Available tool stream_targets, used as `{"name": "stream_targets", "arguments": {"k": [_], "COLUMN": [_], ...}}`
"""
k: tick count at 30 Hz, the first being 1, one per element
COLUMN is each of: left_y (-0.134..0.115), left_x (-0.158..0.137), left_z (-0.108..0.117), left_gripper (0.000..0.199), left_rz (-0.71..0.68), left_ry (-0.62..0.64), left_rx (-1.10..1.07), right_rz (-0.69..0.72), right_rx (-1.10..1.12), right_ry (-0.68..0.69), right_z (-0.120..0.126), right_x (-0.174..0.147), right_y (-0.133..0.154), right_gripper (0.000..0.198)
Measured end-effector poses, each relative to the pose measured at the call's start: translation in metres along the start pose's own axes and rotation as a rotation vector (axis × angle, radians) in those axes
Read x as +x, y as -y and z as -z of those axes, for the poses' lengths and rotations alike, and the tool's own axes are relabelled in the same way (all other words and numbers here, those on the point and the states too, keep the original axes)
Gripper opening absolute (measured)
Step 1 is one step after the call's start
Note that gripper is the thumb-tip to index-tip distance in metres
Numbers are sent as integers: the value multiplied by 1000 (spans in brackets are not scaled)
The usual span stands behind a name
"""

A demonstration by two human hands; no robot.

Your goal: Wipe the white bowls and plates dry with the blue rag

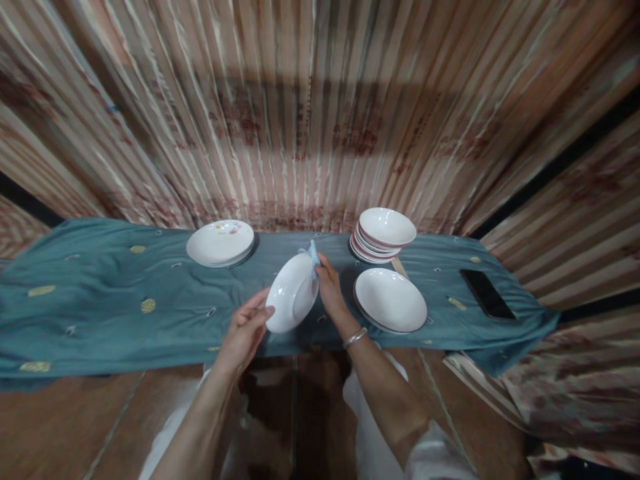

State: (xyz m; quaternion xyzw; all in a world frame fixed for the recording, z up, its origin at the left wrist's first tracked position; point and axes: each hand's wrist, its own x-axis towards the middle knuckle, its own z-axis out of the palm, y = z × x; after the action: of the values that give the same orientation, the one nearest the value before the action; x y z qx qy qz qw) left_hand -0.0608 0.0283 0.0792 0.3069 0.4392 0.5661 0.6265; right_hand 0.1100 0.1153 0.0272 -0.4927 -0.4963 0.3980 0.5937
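A white plate is held tilted above the table, its underside with the foot ring turned toward me. My left hand grips its lower left rim, thumb on the near face. At the upper right rim my right hand pinches a light blue cloth against the plate's edge. To the right of my right hand lies a short stack of white plates. Behind it stands a taller stack of white bowls with red bands. On the left sit stacked plates with a flower print.
A teal patterned cloth covers the long narrow table. A black phone lies at the right end. A wooden stick, partly hidden, lies between the right-hand stacks. Pleated curtains hang right behind the table.
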Motion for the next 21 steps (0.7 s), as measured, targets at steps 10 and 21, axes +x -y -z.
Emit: {"name": "stream_targets", "arguments": {"k": [10, 21], "left_y": [9, 9], "left_x": [-2, -1], "left_z": [-7, -10], "left_gripper": [55, 50], "left_rz": [-46, -65], "left_ry": [97, 98], "left_rx": [82, 23], "right_rz": [310, 772], "right_rx": [-236, -721], "right_ry": [98, 309], "right_z": [2, -2], "right_x": [-5, -50], "right_y": [11, 42], "right_gripper": [42, 46]}}
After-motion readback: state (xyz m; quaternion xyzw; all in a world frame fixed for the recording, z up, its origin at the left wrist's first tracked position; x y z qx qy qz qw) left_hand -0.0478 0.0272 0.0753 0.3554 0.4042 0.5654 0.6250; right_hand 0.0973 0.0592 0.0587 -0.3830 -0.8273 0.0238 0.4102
